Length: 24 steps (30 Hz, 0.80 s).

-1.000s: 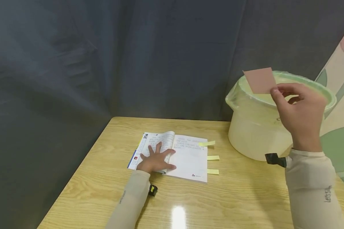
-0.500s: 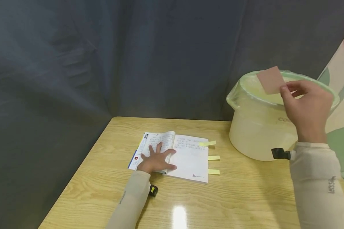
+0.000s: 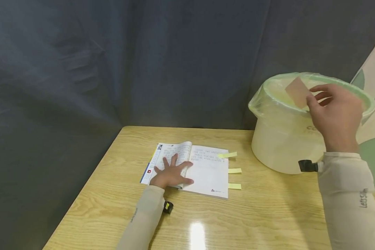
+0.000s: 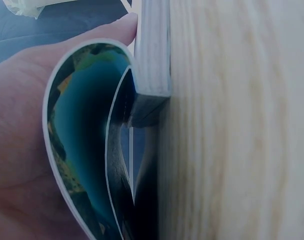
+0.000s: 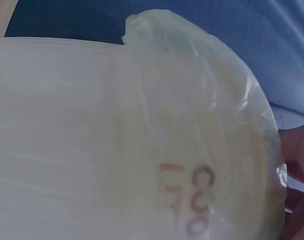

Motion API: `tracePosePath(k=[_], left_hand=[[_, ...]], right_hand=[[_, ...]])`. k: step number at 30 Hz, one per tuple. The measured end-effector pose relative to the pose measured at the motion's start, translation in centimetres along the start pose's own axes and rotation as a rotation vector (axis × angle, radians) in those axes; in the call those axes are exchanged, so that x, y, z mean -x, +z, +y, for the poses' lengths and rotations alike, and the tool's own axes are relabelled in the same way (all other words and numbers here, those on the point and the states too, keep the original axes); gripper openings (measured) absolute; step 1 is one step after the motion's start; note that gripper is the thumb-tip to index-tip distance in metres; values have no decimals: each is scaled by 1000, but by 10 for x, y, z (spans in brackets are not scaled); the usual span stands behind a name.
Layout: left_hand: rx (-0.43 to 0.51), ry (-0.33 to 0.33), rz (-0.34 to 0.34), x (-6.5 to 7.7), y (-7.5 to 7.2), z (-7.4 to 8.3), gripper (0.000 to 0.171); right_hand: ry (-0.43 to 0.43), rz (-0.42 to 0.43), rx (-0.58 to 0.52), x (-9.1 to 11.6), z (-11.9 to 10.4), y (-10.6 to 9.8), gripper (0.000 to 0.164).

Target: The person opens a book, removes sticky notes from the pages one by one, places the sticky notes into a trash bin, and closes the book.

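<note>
Fingers spread, my left hand [image 3: 170,173] presses on the left page of an open book [image 3: 208,173]. In the left wrist view, the book's pages [image 4: 49,120] bulge in a curl beside the palm. My right hand [image 3: 339,114] is raised at the mouth of a pale bin [image 3: 284,146], thumb and fingertips at the edge of a square pink sticky note [image 3: 298,92]. The note hangs tilted over the bin's opening. In the right wrist view, the bin's lined side [image 5: 207,125] fills most of the picture and hides the note.
Several narrow yellow tabs [image 3: 234,171] stick out from the book's right edge. A clear plastic liner [image 3: 259,100] drapes over the bin's rim. Behind the wooden table [image 3: 112,208] hangs a dark curtain [image 3: 187,62], and a patterned panel [image 3: 373,156] stands at the right.
My right hand has moved rightward with the sticky note, which has tilted and now overlaps the bin's opening. The left hand stays on the book. The view has shifted slightly.
</note>
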State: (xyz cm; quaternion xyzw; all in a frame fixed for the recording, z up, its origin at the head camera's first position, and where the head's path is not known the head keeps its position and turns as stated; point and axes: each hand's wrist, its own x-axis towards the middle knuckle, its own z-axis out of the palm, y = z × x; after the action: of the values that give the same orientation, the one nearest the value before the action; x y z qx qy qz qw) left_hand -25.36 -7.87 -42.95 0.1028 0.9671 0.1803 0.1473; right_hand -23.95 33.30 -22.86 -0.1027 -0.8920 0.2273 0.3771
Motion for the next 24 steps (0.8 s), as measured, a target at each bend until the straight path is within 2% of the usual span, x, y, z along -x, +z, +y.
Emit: tracePosePath(k=[7, 12, 17, 24], left_hand=[[10, -6, -6, 0, 1, -1, 75], [12, -4, -4, 1, 2, -2, 75], [5, -6, 0, 1, 2, -3, 75], [10, 1, 0, 2, 1, -2, 75]], right_hand=[[-33, -56, 92, 2, 2, 2, 41], [-53, -67, 76, 4, 2, 4, 43], [-124, 14, -3, 11, -1, 6, 41], [-275, 143, -117, 24, -16, 5, 35]])
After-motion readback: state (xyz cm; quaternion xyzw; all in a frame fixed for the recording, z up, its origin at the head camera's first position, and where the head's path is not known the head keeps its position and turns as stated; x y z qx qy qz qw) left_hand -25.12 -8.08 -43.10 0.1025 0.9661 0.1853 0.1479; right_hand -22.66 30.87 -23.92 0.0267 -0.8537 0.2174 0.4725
